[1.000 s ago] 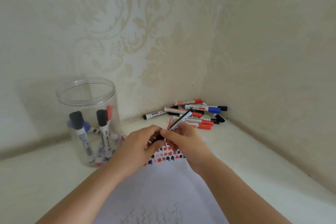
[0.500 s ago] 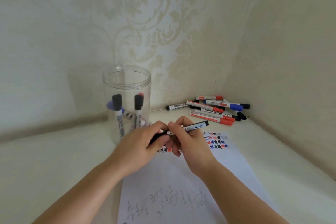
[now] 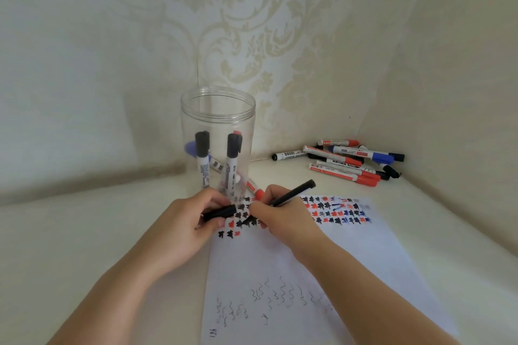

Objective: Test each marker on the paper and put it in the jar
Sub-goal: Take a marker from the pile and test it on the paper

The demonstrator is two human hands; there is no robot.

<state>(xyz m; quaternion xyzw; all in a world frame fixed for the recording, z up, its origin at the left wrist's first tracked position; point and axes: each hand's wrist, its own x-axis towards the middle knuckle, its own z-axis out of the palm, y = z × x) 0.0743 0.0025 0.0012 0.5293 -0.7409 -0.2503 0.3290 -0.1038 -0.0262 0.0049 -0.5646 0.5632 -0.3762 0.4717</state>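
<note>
Left hand [image 3: 185, 225]: its fingers are curled round a black cap [image 3: 220, 212]. The hand sits just in front of the jar, at the left edge of the paper.
Right hand [image 3: 283, 217]: its fingers pinch a black marker [image 3: 291, 194] like a pen. The hand is in front of the jar and a bit to its right.
Black marker: it tilts, back end up and to the right. Its tip [image 3: 246, 222] points down at the paper, in front of the jar. I cannot tell if the tip touches the paper.
Paper [image 3: 364, 255]: it lies flat on the bench, in front of the jar and reaching off to the right. Its top has rows of small black, red and blue marks. Lower down there are thin wavy lines.
Jar [image 3: 218, 109]: clear, no lid, standing up on the bench by the wall. Markers stand inside it, two with black caps.
Marker pile [image 3: 344, 162]: red, blue and black markers lie in a heap to the right of the jar, in the corner of the walls.
Bench [image 3: 70, 232]: white, holding all of it.
</note>
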